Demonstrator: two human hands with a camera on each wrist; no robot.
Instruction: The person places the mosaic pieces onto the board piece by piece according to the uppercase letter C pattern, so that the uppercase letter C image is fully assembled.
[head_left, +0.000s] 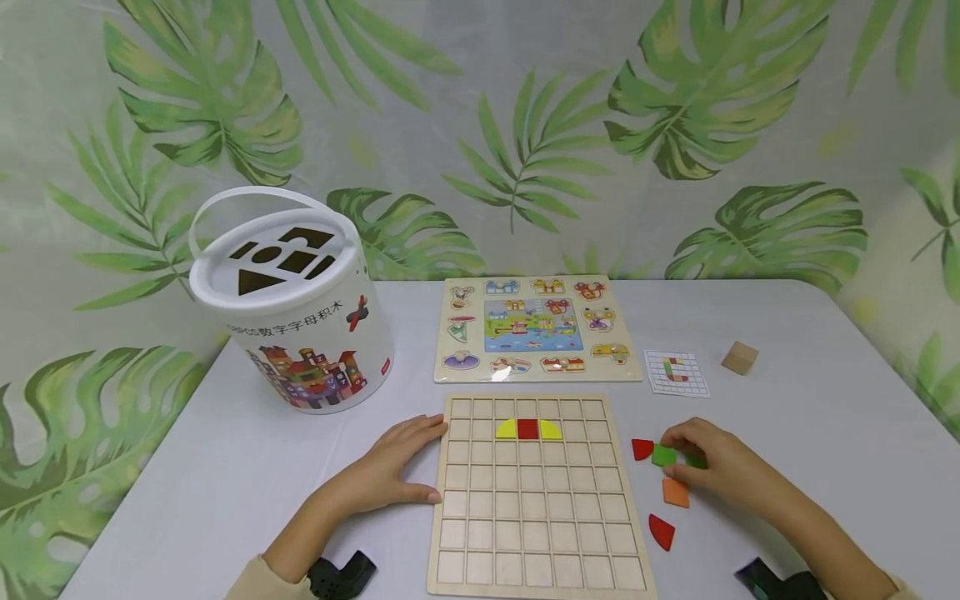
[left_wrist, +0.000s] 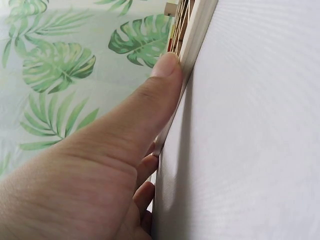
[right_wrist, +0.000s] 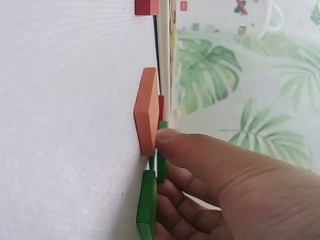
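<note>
A wooden grid board (head_left: 536,533) lies on the table, with a red square between two yellow quarter-round tiles (head_left: 507,429) in its second row. At the board's left edge rests my left hand (head_left: 382,471), thumb and fingers spread and touching the rim; the left wrist view shows the thumb against the board's side. Right of the board, my right hand (head_left: 708,458) pinches a green square tile (head_left: 663,455) between thumb and index finger. Another green tile (right_wrist: 146,205) lies partly under that hand. Close by are an orange square (head_left: 676,492) and two red quarter-round tiles (head_left: 662,532).
Behind the board lies a picture puzzle (head_left: 538,371). A pattern card (head_left: 676,373) and a small wooden block (head_left: 740,357) are to its right. At the back left stands a white bucket (head_left: 315,333) with shaped holes in its lid.
</note>
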